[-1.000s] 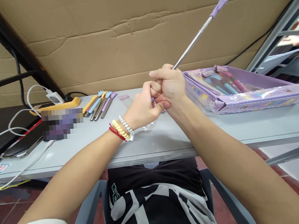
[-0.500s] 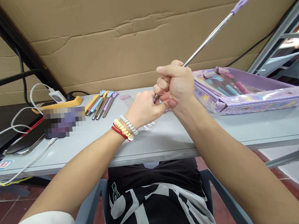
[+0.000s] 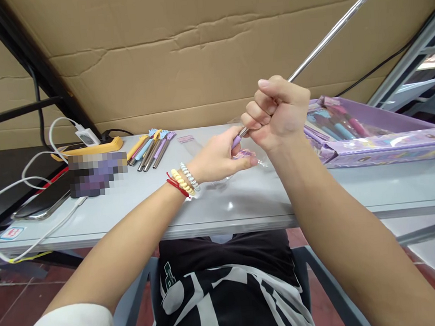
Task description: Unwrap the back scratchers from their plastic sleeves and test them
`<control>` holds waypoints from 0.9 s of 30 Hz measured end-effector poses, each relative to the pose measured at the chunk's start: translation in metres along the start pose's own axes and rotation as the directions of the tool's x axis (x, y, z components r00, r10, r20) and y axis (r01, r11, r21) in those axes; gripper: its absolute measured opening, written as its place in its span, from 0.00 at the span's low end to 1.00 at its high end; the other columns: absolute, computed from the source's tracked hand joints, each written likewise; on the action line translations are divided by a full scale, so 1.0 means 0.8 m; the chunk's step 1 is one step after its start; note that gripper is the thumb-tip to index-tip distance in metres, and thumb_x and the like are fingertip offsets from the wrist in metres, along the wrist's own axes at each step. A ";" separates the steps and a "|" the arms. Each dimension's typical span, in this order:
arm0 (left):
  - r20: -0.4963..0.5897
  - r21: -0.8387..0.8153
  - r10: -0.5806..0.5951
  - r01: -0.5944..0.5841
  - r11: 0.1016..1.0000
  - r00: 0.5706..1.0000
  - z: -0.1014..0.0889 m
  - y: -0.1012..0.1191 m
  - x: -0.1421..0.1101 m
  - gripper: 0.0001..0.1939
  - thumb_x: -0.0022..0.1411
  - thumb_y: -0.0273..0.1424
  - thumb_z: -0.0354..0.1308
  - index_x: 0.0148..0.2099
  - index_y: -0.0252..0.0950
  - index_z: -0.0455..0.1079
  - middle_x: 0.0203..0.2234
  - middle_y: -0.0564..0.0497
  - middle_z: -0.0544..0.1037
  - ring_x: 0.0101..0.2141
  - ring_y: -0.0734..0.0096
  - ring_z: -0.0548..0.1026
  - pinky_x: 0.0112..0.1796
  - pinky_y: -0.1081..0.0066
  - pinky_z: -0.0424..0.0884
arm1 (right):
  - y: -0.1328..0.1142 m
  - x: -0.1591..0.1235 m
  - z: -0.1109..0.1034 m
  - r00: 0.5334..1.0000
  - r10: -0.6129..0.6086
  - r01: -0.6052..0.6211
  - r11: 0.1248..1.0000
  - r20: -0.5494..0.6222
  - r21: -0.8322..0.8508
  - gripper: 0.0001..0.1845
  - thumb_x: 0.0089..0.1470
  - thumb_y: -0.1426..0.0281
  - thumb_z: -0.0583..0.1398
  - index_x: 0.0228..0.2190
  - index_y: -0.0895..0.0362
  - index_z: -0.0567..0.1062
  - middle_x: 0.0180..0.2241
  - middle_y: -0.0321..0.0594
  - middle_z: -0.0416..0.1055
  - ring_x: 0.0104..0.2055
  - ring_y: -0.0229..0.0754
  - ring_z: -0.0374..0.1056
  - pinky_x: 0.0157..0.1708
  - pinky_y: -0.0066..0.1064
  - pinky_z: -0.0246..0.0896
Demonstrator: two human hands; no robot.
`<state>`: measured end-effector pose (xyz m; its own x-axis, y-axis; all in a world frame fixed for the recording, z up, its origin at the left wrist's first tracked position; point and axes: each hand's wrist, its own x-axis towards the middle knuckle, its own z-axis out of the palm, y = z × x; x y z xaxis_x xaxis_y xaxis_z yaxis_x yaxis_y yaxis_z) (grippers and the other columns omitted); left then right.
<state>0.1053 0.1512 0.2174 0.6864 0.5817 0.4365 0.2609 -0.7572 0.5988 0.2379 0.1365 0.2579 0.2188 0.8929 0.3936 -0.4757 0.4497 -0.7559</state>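
Note:
A telescopic back scratcher [image 3: 330, 35] runs slanting from the middle of the desk to the upper right, its silver rod drawn out long. One purple end leaves the picture at the top right. My right hand [image 3: 279, 108] is wrapped round the rod in a fist. To its lower left, my left hand [image 3: 222, 155] grips the other purple end, with its thumb stretched out to the right. That end is mostly hidden by the fingers. Under and behind my hands lie clear plastic wrappers [image 3: 189, 144] with pink print.
Several short back scratchers [image 3: 152, 150] with coloured hand-shaped tips lie together at the left. A purple display box [image 3: 389, 147] with wrapped ones stands at the right. A phone [image 3: 42, 202], a yellow power strip [image 3: 96, 148] and white cables occupy the left end. Cardboard [image 3: 195, 74] rises behind the desk.
My right hand has moved right, away from my left hand, and more silver rod shows. My left thumb has lifted off my right wrist. The view has shifted slightly.

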 end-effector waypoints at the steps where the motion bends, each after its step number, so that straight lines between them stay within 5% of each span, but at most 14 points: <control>1: -0.014 0.040 -0.012 0.013 0.999 1.000 0.000 -0.001 0.000 0.18 0.55 0.40 0.66 0.40 0.37 0.62 0.22 0.58 0.60 0.24 0.75 0.58 0.28 0.70 0.57 | 0.001 0.000 0.000 1.000 0.009 -0.009 1.000 0.003 0.018 0.30 0.45 0.72 0.64 0.17 0.55 0.45 0.13 0.26 0.41 0.13 0.28 0.40 0.14 0.27 0.42; 7: -0.136 0.238 -0.096 0.126 0.963 0.986 -0.008 -0.015 0.004 0.15 0.58 0.37 0.63 0.39 0.36 0.62 0.24 0.57 0.65 0.24 0.74 0.62 0.29 0.71 0.57 | 0.023 -0.001 0.009 0.996 0.064 -0.068 0.996 0.066 0.049 0.22 0.43 0.75 0.61 0.16 0.55 0.50 0.15 0.28 0.50 0.18 0.30 0.55 0.20 0.26 0.55; 14: -0.139 0.370 0.001 0.051 0.928 0.990 -0.001 -0.031 0.006 0.17 0.63 0.43 0.58 0.44 0.35 0.64 0.27 0.51 0.72 0.28 0.68 0.70 0.31 0.70 0.58 | 0.030 -0.005 0.013 1.000 0.012 -0.013 0.998 -0.021 -0.066 0.32 0.42 0.75 0.65 0.19 0.54 0.42 0.14 0.25 0.38 0.13 0.28 0.43 0.15 0.27 0.45; 18: -0.180 0.406 -0.047 0.118 0.906 0.983 0.008 -0.025 0.006 0.16 0.65 0.44 0.53 0.46 0.36 0.66 0.26 0.51 0.72 0.25 0.67 0.69 0.29 0.70 0.56 | 0.026 -0.007 0.018 0.997 0.002 -0.003 1.000 -0.072 -0.012 0.33 0.40 0.80 0.63 0.19 0.55 0.40 0.12 0.24 0.35 0.12 0.27 0.37 0.14 0.27 0.37; 27: -0.211 0.368 -0.069 0.145 0.919 0.975 0.008 -0.019 0.008 0.18 0.62 0.47 0.55 0.34 0.36 0.69 0.20 0.53 0.68 0.22 0.69 0.66 0.28 0.68 0.55 | 0.019 -0.005 0.022 0.994 0.033 -0.032 0.999 -0.100 0.014 0.33 0.41 0.82 0.62 0.19 0.55 0.38 0.12 0.24 0.34 0.11 0.26 0.34 0.12 0.27 0.35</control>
<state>0.1103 0.1642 0.2066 0.5082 0.6822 0.5257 0.5887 -0.7207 0.3661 0.2145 0.1392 0.2540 0.2868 0.9052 0.3137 -0.4943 0.4204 -0.7609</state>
